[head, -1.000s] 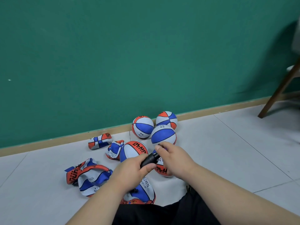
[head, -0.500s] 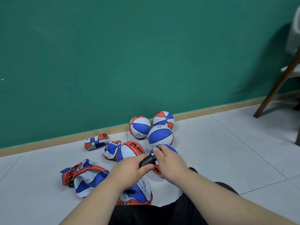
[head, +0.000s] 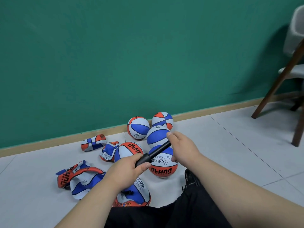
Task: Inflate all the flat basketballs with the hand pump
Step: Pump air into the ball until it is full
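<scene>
the left hand (head: 127, 170) gripped the thick barrel of the black pump (head: 148, 157), fingers curled round it and thumb on top. the right hand (head: 182, 145) was closed on the far end of the pump's thin rod, which stood drawn out of the barrel; the handle was hidden in the fist. the pump hung slanted between the two hands, above the balls, rising from left to right.

under the left wrist, at the near edge of the floor (head: 222, 145), lay a flat ball (head: 136, 193), half sunken. a small black piece sat on it, too unclear to name, and whether it joined the pump could not be told.

five round balls (head: 138, 130) clustered between the hands and the baseboard (head: 49, 143), two of them close to it. the nearest ball (head: 163, 165) sat just under the rod. left of the cluster were two crumpled balls (head: 93, 143) near the baseboard, and two folded balls (head: 85, 183) nearer the person.

black trousers (head: 181, 211) and a shoe (head: 191, 178) showed at the near edge. a chair (head: 279, 89) stood at the right, before the green wall (head: 115, 55).
</scene>
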